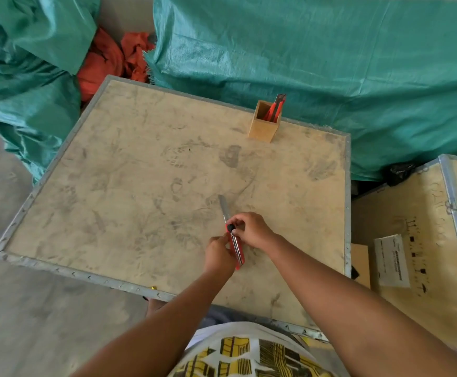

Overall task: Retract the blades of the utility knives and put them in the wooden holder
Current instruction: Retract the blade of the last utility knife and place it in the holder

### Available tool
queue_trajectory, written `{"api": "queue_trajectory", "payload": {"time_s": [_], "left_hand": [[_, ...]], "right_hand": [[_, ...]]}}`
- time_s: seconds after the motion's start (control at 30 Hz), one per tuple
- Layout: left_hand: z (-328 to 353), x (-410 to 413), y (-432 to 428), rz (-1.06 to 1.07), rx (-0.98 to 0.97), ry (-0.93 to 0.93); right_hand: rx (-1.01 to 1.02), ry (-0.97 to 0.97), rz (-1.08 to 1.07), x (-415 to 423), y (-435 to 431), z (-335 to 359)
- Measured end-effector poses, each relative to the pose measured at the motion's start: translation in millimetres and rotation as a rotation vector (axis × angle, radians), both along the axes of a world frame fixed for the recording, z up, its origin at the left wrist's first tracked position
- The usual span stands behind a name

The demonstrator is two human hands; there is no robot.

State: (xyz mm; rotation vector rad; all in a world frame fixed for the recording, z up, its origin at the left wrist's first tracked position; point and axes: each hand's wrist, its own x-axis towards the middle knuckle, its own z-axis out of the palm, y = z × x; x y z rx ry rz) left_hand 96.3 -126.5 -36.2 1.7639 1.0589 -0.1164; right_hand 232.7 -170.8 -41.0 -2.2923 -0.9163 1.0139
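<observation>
A red utility knife (237, 251) is held just above the wooden crate top (140, 186), its long silver blade (224, 206) sticking out away from me. My left hand (218, 254) grips the knife's red body from the left. My right hand (250, 229) pinches the front end, with fingertips at the black slider knob (231, 227). The wooden holder (265, 123) stands upright near the crate's far edge, with red and black utility knives (276, 107) leaning inside it.
Green tarpaulin (330, 63) covers piles behind and left of the crate. Red cloth (113, 61) lies between them. A second metal-edged wooden crate (417, 240) with a white label stands close on the right. Grey floor lies to the left.
</observation>
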Motion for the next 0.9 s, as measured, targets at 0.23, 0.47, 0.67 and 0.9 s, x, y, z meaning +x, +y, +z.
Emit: {"api": "queue_trajectory", "payload": {"time_s": [0.23, 0.47, 0.67, 0.9], "left_hand": [[15, -7, 6, -0.004, -0.084, -0.106], [42, -19, 29, -0.112, -0.123, -0.188], [68, -22, 44, -0.09, -0.252, -0.298], [92, -23, 58, -0.009, -0.335, -0.376]], "right_hand": [[0.05, 0.113, -0.17, -3, -14, 3], [0.244, 0.175, -0.33, -8, -25, 46], [0.411, 0.212, -0.377, -9, -27, 78], [0.477, 0.14, -0.32, -7, -23, 104]]}}
